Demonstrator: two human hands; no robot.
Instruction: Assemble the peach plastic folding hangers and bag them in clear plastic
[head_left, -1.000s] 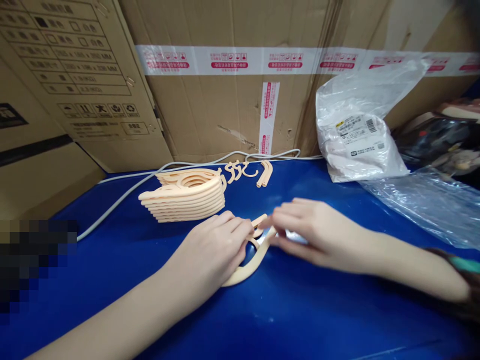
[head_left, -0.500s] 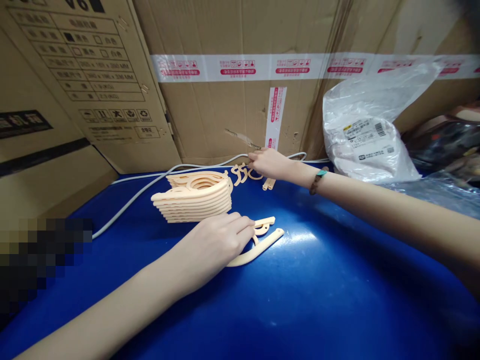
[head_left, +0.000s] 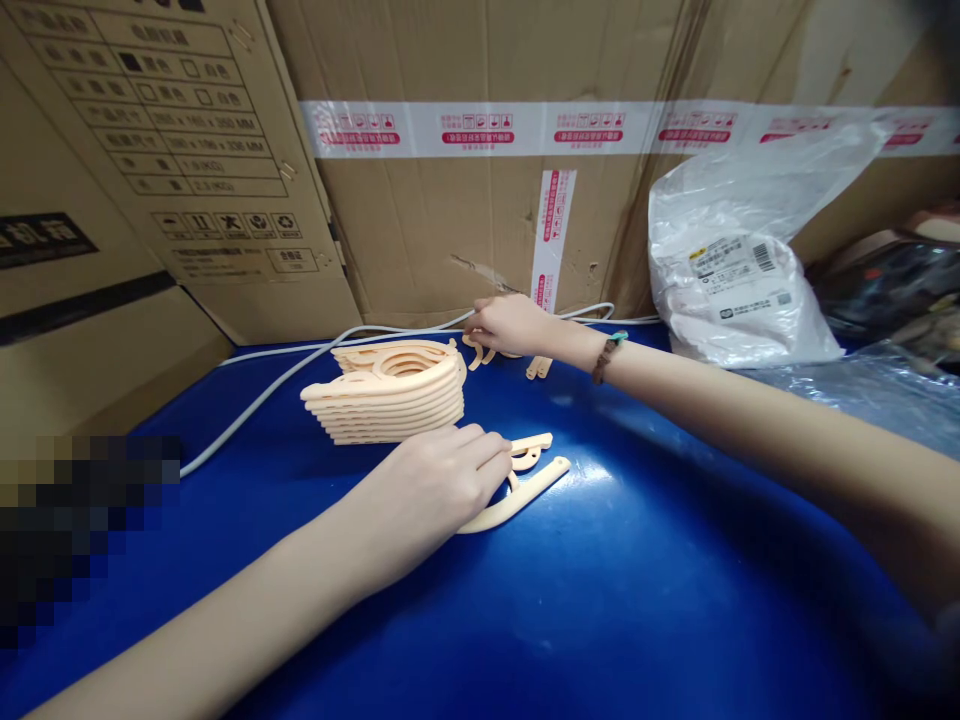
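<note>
1. Hanger frame (head_left: 529,495), cream plastic, on the blue tabletop (head_left: 637,600) under my left hand (head_left: 450,478), whose fingers curl down over it; much of it is hidden. If that hold slackens, I judge the frame could slide or swivel on the glossy surface.

2. Right hand (head_left: 501,325), fingers bunched narrow at the curved hooks (head_left: 478,353) near the cardboard box (head_left: 465,240); I cannot tell whether it holds one. A hurried pinch could catch two hooks together or scatter their neighbours.

3. Stack of hanger pieces (head_left: 386,415), just beside the hooks and near my left hand: a sideways brush could shift its layers.

4. White cable (head_left: 405,328), passing behind stack and hooks; fingertips working there could snag it, with the box limiting reach beyond.

5. Labelled plastic bag (head_left: 739,290) and clear plastic sheet (head_left: 885,390), beyond my right forearm: obstacles to any wide swing outward.
</note>
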